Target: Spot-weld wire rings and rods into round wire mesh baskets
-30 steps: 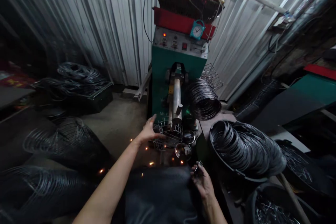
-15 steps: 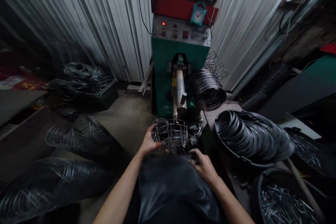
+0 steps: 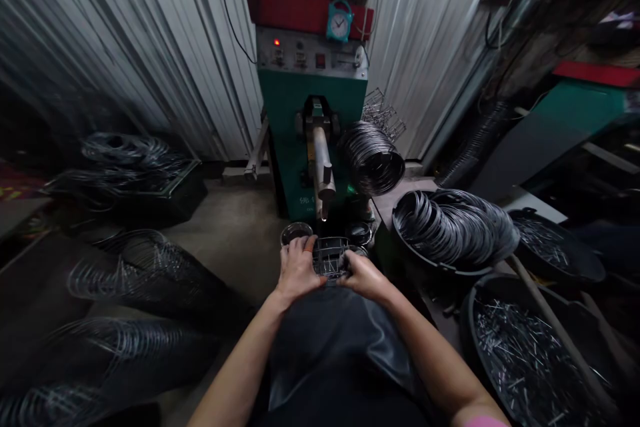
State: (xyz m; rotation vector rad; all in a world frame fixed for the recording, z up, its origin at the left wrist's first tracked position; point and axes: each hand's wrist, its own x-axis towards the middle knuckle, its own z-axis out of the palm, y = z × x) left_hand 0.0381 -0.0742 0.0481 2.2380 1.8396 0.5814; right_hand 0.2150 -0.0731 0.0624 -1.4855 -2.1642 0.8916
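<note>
Between my hands is a round wire basket (image 3: 330, 253), held low in front of a green spot-welding machine (image 3: 280, 107). My left hand (image 3: 299, 268) is closed around the basket's left side, its thumb toward the near edge. On the right side, my right hand (image 3: 365, 275) grips the wire frame with fingers bent; whether it also pinches a loose wire is hidden. Just above and behind the basket hangs the machine's electrode arm (image 3: 323, 163), with a small bright spot at its tip. A dark apron (image 3: 335, 347) covers my lap below.
Coiled wire rings (image 3: 375, 159) hang beside the machine. To the right are a tub of wire rings (image 3: 455, 227) and a bucket of short wire pieces (image 3: 525, 353). Stacked wire hoops (image 3: 145, 267) stand at left, near a box of coils (image 3: 130, 167). A teal clock (image 3: 339, 21) hangs above.
My right hand has moved up and left onto the basket. My left hand has turned over its side, and the basket sits differently. The view has swung to the right.
</note>
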